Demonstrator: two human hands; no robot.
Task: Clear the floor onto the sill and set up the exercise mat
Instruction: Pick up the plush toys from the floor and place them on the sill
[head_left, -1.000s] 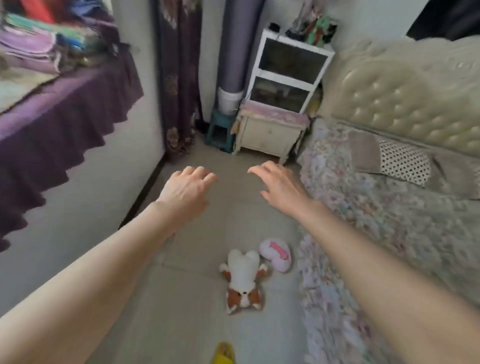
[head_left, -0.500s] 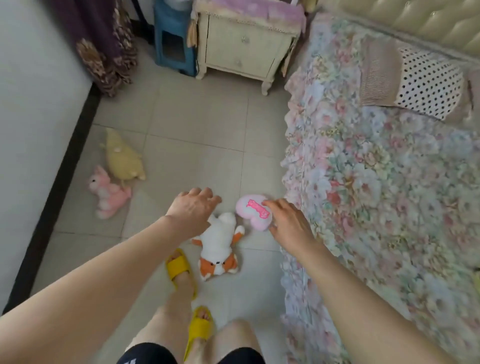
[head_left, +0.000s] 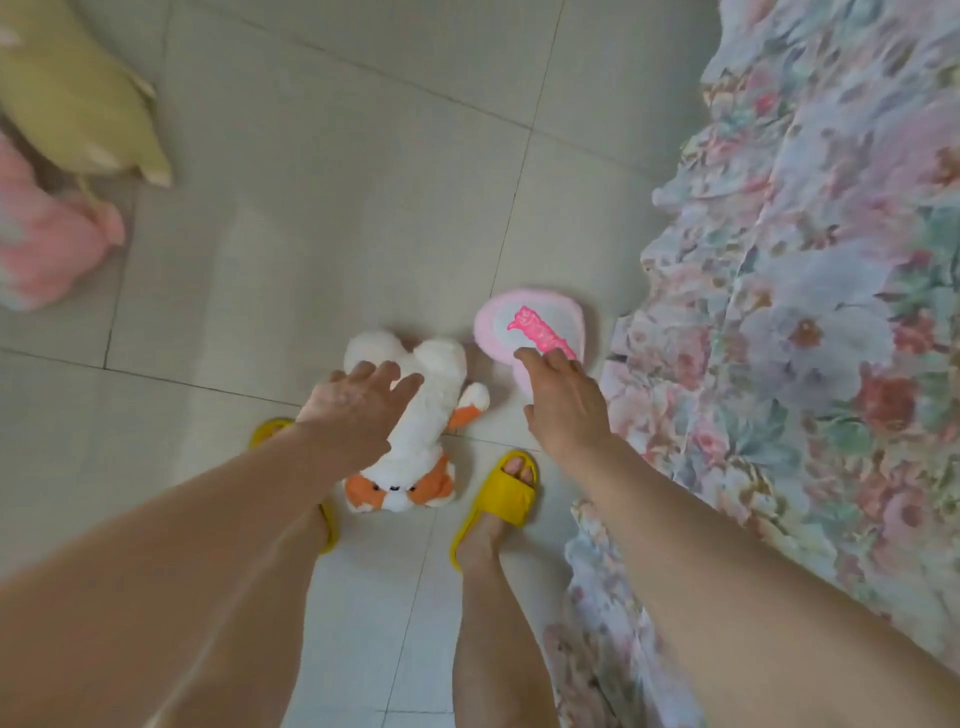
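A white and orange plush dog (head_left: 423, 447) lies on the tiled floor between my feet. My left hand (head_left: 358, 405) rests on its back with the fingers spread. Just to its right lies a pink heart-shaped cushion (head_left: 535, 325) with a bright pink mark. My right hand (head_left: 563, 400) touches the cushion's near edge with its fingertips, not closed around it. At the far left lie a yellow plush toy (head_left: 72, 98) and a pink plush toy (head_left: 47, 254), both partly cut off by the frame.
A bed with a floral cover (head_left: 810, 322) fills the right side, its frill hanging to the floor beside the cushion. My feet in yellow slippers (head_left: 501, 493) stand on either side of the plush dog. Pale floor tiles (head_left: 332, 208) stretch ahead.
I have bent lower and the view has dropped to the floor. Both hands have come down, the left onto the plush dog and the right onto the heart cushion.
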